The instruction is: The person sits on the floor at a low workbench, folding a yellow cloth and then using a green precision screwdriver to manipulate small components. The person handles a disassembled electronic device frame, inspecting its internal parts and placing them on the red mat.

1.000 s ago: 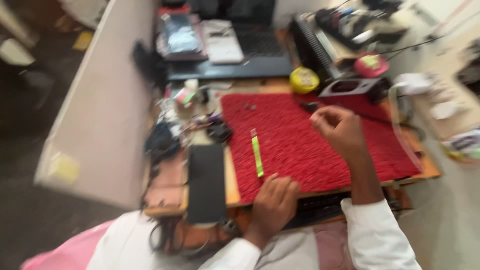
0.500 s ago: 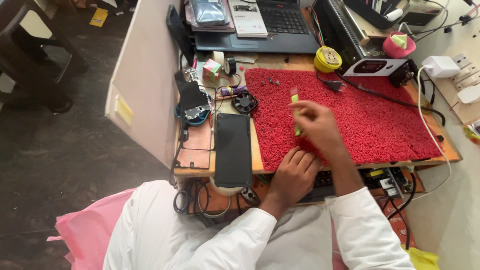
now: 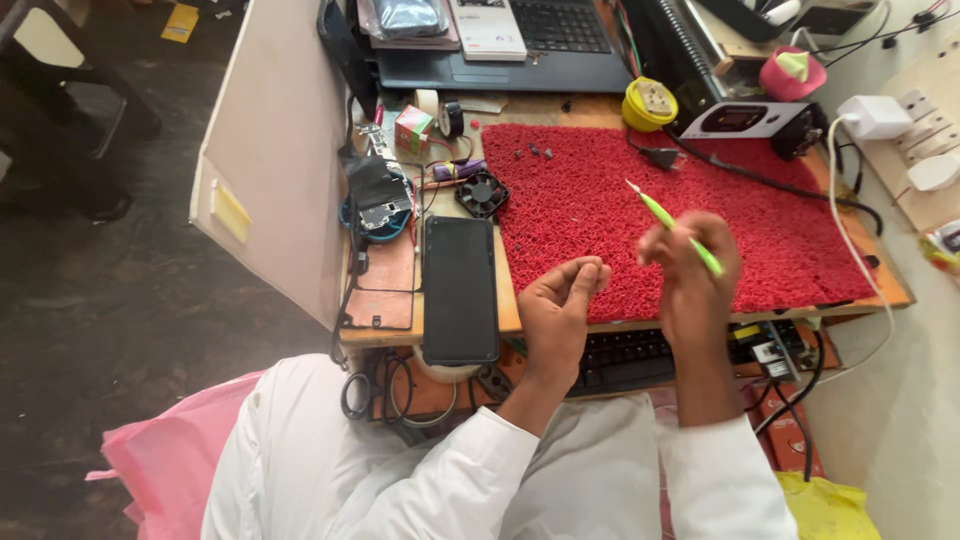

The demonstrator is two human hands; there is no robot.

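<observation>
the right hand grips a thin lime-green plastic pry tool near its lower end, fingers closed on it, the tip slanting up-left above the red bristly work mat. the tool looks light, stiff and a little slick, so a pinch low on the shaft seems best for control. the left hand hangs over the desk edge, fingers curled; whether it pinches something is too small to tell. a black slab phone lies just beside it.

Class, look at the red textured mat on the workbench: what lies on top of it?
On the red textured mat: a few small dark parts, a black plug and its black cable. The right hand, holding a green tool, covers the mat beneath.
</observation>
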